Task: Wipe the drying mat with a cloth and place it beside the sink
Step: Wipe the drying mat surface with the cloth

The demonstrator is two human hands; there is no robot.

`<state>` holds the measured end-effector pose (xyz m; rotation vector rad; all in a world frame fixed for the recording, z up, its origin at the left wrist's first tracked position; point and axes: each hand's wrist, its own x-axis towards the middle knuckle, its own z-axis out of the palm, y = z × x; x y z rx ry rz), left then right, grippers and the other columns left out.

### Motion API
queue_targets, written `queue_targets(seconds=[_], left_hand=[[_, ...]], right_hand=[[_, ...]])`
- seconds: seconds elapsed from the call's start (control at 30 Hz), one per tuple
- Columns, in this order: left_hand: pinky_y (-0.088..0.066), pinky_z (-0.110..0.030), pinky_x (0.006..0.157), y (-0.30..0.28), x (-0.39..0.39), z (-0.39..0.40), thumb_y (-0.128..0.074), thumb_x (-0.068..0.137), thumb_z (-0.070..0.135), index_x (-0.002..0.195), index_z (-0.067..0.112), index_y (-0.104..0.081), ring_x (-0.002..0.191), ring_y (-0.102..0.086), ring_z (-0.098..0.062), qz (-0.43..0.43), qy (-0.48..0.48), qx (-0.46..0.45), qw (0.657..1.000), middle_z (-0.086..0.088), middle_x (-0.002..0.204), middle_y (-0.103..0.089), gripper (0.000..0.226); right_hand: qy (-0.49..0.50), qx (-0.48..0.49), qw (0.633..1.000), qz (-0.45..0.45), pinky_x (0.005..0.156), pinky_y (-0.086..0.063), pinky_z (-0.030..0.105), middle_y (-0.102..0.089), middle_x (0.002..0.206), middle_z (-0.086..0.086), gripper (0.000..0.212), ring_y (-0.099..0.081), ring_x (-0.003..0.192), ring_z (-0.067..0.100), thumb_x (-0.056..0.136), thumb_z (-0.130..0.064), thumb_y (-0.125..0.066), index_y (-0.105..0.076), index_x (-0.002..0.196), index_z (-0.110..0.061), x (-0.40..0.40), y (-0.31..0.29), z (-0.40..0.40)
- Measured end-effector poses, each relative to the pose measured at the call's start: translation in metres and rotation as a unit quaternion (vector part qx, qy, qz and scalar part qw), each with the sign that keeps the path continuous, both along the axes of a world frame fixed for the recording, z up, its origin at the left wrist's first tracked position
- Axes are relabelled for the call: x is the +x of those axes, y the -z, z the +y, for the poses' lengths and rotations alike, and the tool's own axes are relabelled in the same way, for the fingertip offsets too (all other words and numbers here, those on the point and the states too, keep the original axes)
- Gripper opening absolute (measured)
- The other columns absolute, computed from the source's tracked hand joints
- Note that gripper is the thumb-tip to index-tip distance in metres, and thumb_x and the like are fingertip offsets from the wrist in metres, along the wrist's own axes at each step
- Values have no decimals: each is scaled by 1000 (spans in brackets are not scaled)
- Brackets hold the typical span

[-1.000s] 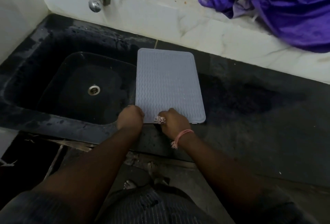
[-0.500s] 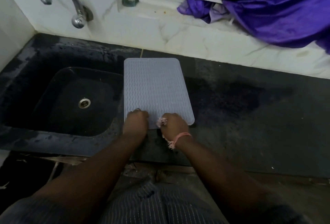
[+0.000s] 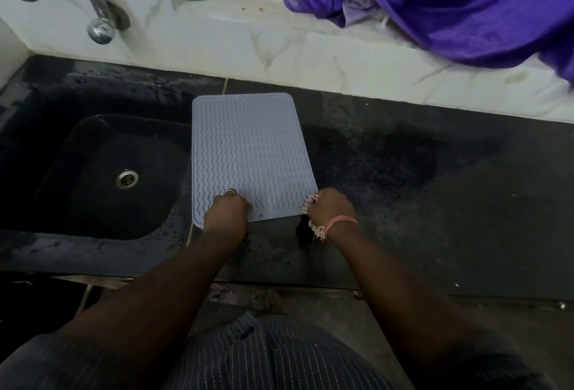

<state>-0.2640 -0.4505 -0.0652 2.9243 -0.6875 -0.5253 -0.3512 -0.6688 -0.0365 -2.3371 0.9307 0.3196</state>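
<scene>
A pale grey drying mat (image 3: 251,153) with a wavy ribbed surface lies flat on the dark counter, its left edge along the sink (image 3: 102,172). My left hand (image 3: 228,212) sits on the mat's near left part, fingers curled, covering and holding the near edge. At the mat's near right corner, my right hand (image 3: 330,206) is a fist around a small pink-and-white cloth (image 3: 317,229); frayed bits of it stick out by the knuckles and under the wrist. Most of the cloth is hidden inside the fist.
The black sink has a metal drain (image 3: 126,179), and a chrome tap (image 3: 93,17) juts from the white wall above it. Purple fabric (image 3: 466,10) hangs over the ledge at the back right. The dark counter (image 3: 435,187) stretches right of the mat, wet in patches.
My right hand slid with the cloth from the middle of the mat's near edge to its near right corner. My left hand stayed on the near left part.
</scene>
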Motion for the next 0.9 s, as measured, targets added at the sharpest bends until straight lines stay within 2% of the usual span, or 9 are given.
queue_targets(seconds=[0.13,0.27,0.33,0.47,0.6,0.67,0.73,0.83,0.9], left_hand=[[-55,-37,92,-5,3,-9,-75,89,14,111,16,-74,111,-58,-29,17,-9,20,1000,-8,119,-55,23],[-56,-41,86,-5,5,-27,-67,95,18,98,9,-72,104,-61,-30,-18,-19,-40,999,-11,111,-60,11],[-56,-42,84,-4,1,-34,-65,97,21,107,14,-73,106,-60,-31,-29,-2,-56,998,-10,112,-56,14],[-54,-42,98,-5,5,-36,-61,99,18,137,26,-63,121,-52,-30,15,31,23,999,-9,132,-47,39],[-54,-40,97,-8,8,-40,-61,100,17,139,26,-62,121,-51,-28,6,43,58,997,-7,130,-46,41],[-54,-40,98,-7,9,-40,-61,100,20,140,27,-61,121,-51,-28,8,48,52,997,-7,130,-46,41],[-52,-41,101,-7,12,-40,-60,101,23,142,28,-60,123,-52,-27,15,40,40,998,-7,132,-47,41],[-52,-37,99,-5,16,-38,-55,103,23,134,25,-68,117,-58,-24,14,22,-9,1000,-7,130,-54,33],[-53,-33,91,-2,15,-38,-55,102,17,120,17,-74,105,-65,-23,9,-21,-67,998,-7,119,-62,26]], right_hand=[[14,-2,1000,-3,74,-58,33,-69,93,6,18,-68,85,24,87,-26,-68,-68,94,-9,8,-4,-5],[-51,35,997,-39,73,-55,31,-70,91,5,11,-67,83,23,86,-24,-64,-65,84,-13,15,-6,24],[-73,40,996,-41,75,-54,31,-70,91,8,10,-67,86,26,85,-23,-64,-63,78,-16,12,-4,37],[-16,66,997,-29,65,-45,25,-67,80,4,19,-68,81,25,84,-20,-67,-58,67,-19,6,0,10],[5,51,999,0,63,-46,25,-68,81,1,11,-67,77,21,85,-23,-70,-66,78,-15,8,-3,-23],[10,22,1000,-4,65,-46,26,-67,85,3,13,-65,79,21,86,-25,-69,-67,87,-12,11,-4,-31],[17,18,999,-20,64,-50,29,-67,82,4,18,-66,76,22,86,-30,-69,-66,84,-12,18,-7,-41],[38,142,986,-75,62,-58,35,-73,71,5,23,-73,68,25,80,-33,-74,-71,74,-11,31,-16,-56],[97,237,959,-124,66,-63,39,-77,78,6,13,-75,70,22,81,-23,-80,-75,83,-11,37,-24,-60]])
